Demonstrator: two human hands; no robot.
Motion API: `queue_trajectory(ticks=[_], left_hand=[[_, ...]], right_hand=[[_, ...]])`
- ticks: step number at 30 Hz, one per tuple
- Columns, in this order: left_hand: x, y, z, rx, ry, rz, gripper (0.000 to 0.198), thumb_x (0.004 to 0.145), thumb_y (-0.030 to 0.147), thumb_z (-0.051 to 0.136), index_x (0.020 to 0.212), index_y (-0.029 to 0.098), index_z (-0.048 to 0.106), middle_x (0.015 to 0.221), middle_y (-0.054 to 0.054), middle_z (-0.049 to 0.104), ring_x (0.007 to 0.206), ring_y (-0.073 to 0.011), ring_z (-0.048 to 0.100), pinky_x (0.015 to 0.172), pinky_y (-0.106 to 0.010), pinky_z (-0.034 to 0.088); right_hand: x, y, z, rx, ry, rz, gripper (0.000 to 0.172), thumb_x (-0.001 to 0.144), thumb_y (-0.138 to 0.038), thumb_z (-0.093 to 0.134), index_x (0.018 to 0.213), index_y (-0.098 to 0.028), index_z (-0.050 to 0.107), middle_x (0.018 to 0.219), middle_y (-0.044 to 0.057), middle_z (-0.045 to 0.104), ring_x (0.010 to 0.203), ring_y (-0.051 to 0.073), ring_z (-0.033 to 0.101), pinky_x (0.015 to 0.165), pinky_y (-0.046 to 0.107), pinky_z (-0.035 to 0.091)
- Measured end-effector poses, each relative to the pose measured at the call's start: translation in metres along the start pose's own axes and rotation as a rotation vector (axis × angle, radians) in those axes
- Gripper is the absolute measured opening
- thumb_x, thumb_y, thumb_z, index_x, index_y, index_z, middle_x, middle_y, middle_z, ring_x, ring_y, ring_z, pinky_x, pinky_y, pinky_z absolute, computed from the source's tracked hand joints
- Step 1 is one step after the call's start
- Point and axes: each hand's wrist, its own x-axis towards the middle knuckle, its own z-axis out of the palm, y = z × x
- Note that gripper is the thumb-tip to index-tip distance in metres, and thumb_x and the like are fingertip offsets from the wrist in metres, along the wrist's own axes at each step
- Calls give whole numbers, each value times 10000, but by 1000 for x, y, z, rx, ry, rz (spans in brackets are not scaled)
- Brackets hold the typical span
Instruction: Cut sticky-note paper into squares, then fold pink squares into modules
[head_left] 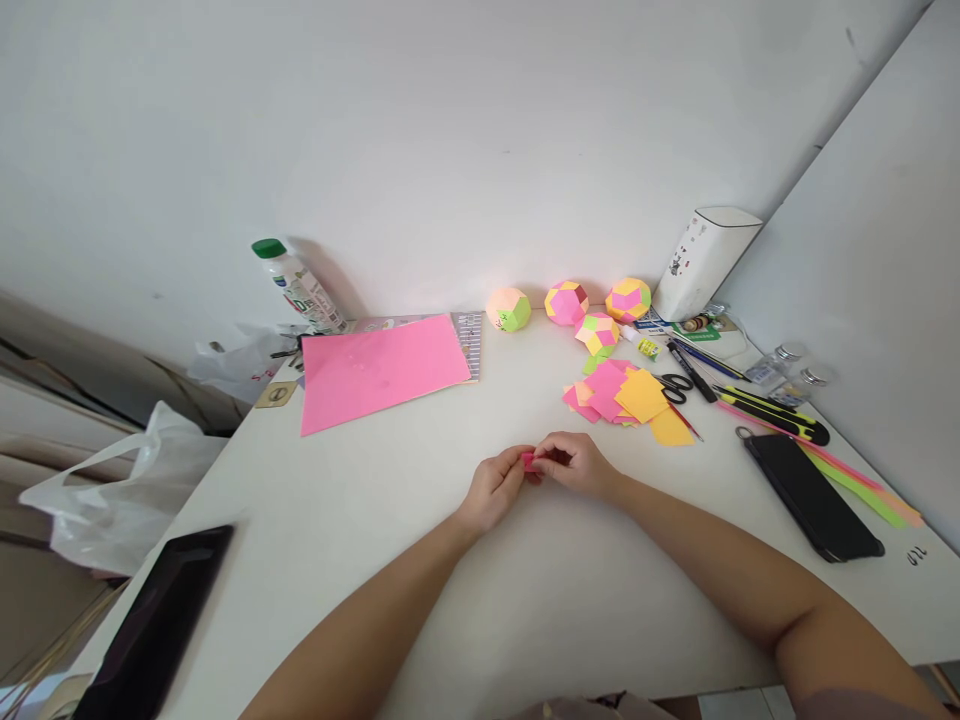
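Observation:
My left hand and my right hand meet at the middle of the white table. Both pinch a small pink piece of paper between their fingertips, just above the tabletop. Most of the paper is hidden by my fingers. A loose pile of pink, orange and yellow paper squares lies a little beyond my right hand.
A large pink sheet lies at the back left beside a bottle. Several paper balls stand by the wall. Scissors, pens, a cutter and a dark phone lie right. A dark tablet rests front left.

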Motion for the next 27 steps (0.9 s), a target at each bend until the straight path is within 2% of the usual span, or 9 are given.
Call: queue_trajectory(ticks=[4,12,17,20,23,27], left_hand=[[0,-2,-1,40,-19,28,355,929,339,365,1111,178,624,942,-65,686,836,-187,622,828,-330,488],[0,-5,1,74,-39,51,383,934,346,340,1205,195,566,955,-59,680,850,-185,625,821,-325,496],[-1,-8,3,6,72,-53,471,930,431,356,1298,155,459,831,-51,668,785,-179,623,789,-337,492],[0,-7,3,-7,116,-91,490,921,488,364,1270,159,466,748,-35,656,749,-172,609,700,-297,472],[1,-4,2,-50,128,-110,482,909,522,378,1210,164,498,725,-28,660,624,-138,553,586,-254,423],[2,-2,2,-112,143,-133,469,891,544,407,1139,166,534,691,-17,659,512,-105,468,511,-233,370]], right_hand=[[1,-1,-2,115,-29,137,215,780,-389,664,749,-181,618,702,19,647,609,139,590,562,272,491],[1,-2,-2,243,-69,136,230,799,-402,649,797,-174,623,693,10,632,615,141,603,584,289,520],[1,0,-3,182,-49,130,216,807,-374,648,888,-175,631,750,15,622,647,131,579,601,283,506],[3,1,-4,92,5,61,197,786,-354,670,861,-183,608,738,-1,576,608,108,521,541,246,464],[5,3,-3,39,61,-114,156,805,-321,649,771,-183,587,753,10,545,607,106,504,502,232,437],[4,8,-1,-34,112,-295,110,856,-248,580,770,-183,603,799,38,541,626,115,519,498,242,442]])
